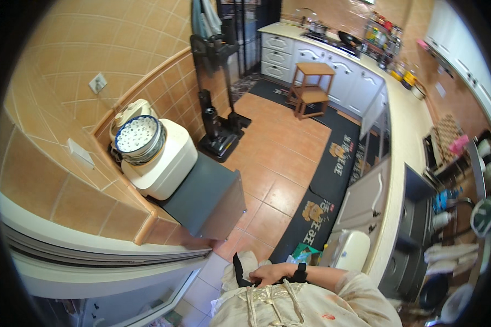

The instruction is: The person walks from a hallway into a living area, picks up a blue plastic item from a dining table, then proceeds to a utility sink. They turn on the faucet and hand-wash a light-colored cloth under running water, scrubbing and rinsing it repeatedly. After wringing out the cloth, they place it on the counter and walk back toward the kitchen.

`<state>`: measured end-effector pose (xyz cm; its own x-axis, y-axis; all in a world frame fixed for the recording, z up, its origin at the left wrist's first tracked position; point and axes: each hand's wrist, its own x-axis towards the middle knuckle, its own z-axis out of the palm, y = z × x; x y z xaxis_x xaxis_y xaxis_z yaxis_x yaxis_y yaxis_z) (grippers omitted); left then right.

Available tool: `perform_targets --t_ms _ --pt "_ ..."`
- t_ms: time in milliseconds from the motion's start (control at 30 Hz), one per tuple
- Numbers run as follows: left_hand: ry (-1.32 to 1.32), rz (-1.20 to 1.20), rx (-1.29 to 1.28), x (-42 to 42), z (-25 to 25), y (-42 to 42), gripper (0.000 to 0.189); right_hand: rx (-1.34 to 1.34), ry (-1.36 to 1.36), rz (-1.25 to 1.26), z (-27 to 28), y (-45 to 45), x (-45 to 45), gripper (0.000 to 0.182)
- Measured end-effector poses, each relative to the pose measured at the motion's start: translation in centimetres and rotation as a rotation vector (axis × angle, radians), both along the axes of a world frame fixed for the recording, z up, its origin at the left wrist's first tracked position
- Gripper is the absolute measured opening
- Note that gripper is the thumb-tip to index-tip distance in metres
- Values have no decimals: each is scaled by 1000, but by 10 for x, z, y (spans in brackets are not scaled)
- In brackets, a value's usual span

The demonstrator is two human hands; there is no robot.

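My right hand [271,274] is in front of my waist at the bottom of the view, with a black band [300,272] around its wrist. Its fingers curl over a black strap [239,270], whose loose end sticks out beyond them. Behind the strap hang folds of pale cloth [229,276]. The cream top [311,304] that I wear has cord lacing and a few reddish marks. My left hand is out of view.
A dark grey cabinet [206,192] at left carries a white bin-like container [170,163] topped with stacked bowls [137,135]. Beyond stand an upright vacuum cleaner [219,135] and a wooden step stool [311,90]. Black mats [325,175] run along the counter [397,151] with its sink [401,249]. A lidded bin [352,249] is near my right arm.
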<state>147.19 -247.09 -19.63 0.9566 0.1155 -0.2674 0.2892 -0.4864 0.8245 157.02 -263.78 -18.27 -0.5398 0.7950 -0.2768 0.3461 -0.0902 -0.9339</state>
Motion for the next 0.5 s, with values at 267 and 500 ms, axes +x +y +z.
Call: perform_targets --t_ms 267,500 --pt "67 224 -103 51 -20 33 26 -59 19 -88 -2 19 141 42" --pt "270 366 -338 60 -27 66 25 -174 -33 -258 22 50 267 40"
